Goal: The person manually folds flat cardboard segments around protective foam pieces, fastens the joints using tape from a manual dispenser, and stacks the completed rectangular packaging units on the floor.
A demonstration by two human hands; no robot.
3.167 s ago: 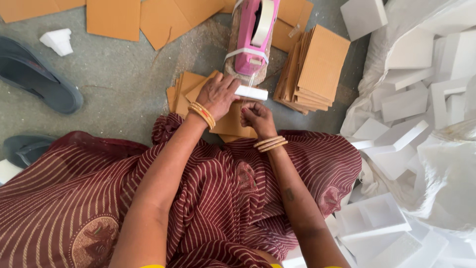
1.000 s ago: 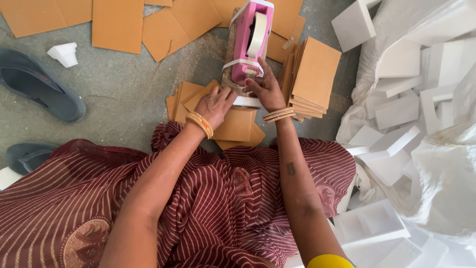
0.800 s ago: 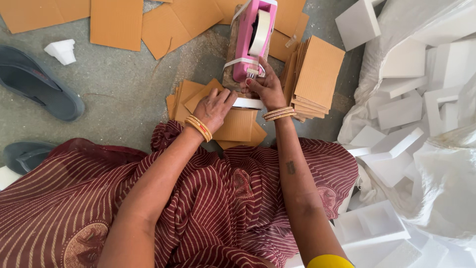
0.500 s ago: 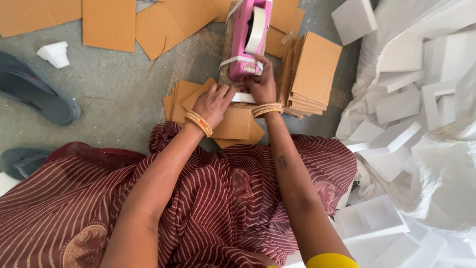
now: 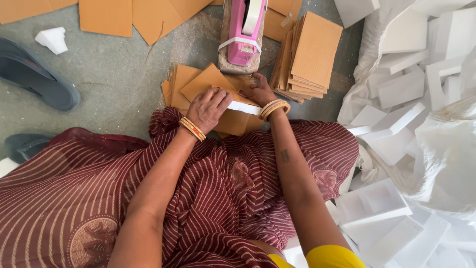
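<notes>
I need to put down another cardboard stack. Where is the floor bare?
Bare grey floor lies between the sandal, the foam scrap and the cardboard pile under both hands. It is crowded right: foam pieces beside the upright cardboard stack.

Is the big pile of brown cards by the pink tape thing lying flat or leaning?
Leaning: the brown cards stand tilted on edge, fanned, right of the pink tape dispenser.

Maroon striped garment over the lap, yellow sleeve edge — gold-and-red bangles at both wrists.
</notes>
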